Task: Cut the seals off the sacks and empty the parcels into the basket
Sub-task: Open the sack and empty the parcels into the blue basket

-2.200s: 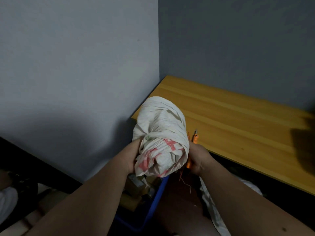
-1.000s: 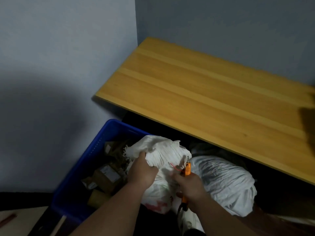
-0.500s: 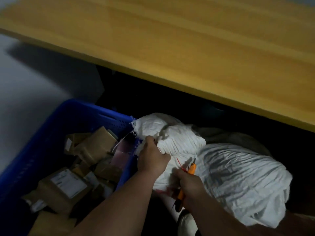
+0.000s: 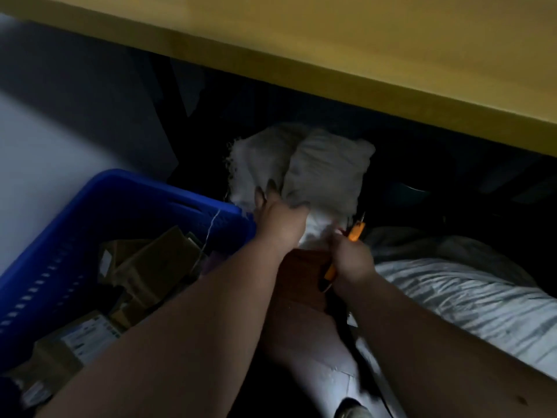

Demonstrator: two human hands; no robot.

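Observation:
A crumpled white woven sack [image 4: 316, 167] lies on the floor under the table, just beyond the blue basket [image 4: 99, 212]. My left hand [image 4: 280, 215] presses flat on the sack's near edge with straight fingers. My right hand [image 4: 351, 260] grips the orange-handled cutter [image 4: 346, 248], its tip pointing up beside the sack. The basket at the left holds several brown cardboard parcels [image 4: 150, 263]. A second white sack [image 4: 470, 300], full and wrinkled, lies at the right.
The yellow wooden table [image 4: 361, 49] overhangs the top of the view, dark space beneath it. A pale wall [image 4: 45, 140] stands at the left. A loose white thread [image 4: 211, 230] hangs over the basket rim. My knee [image 4: 301, 297] is between my arms.
The crumpled sack has moved from above the basket down and away under the table. My left hand went from gripping it to pressing flat. The view has tilted further down.

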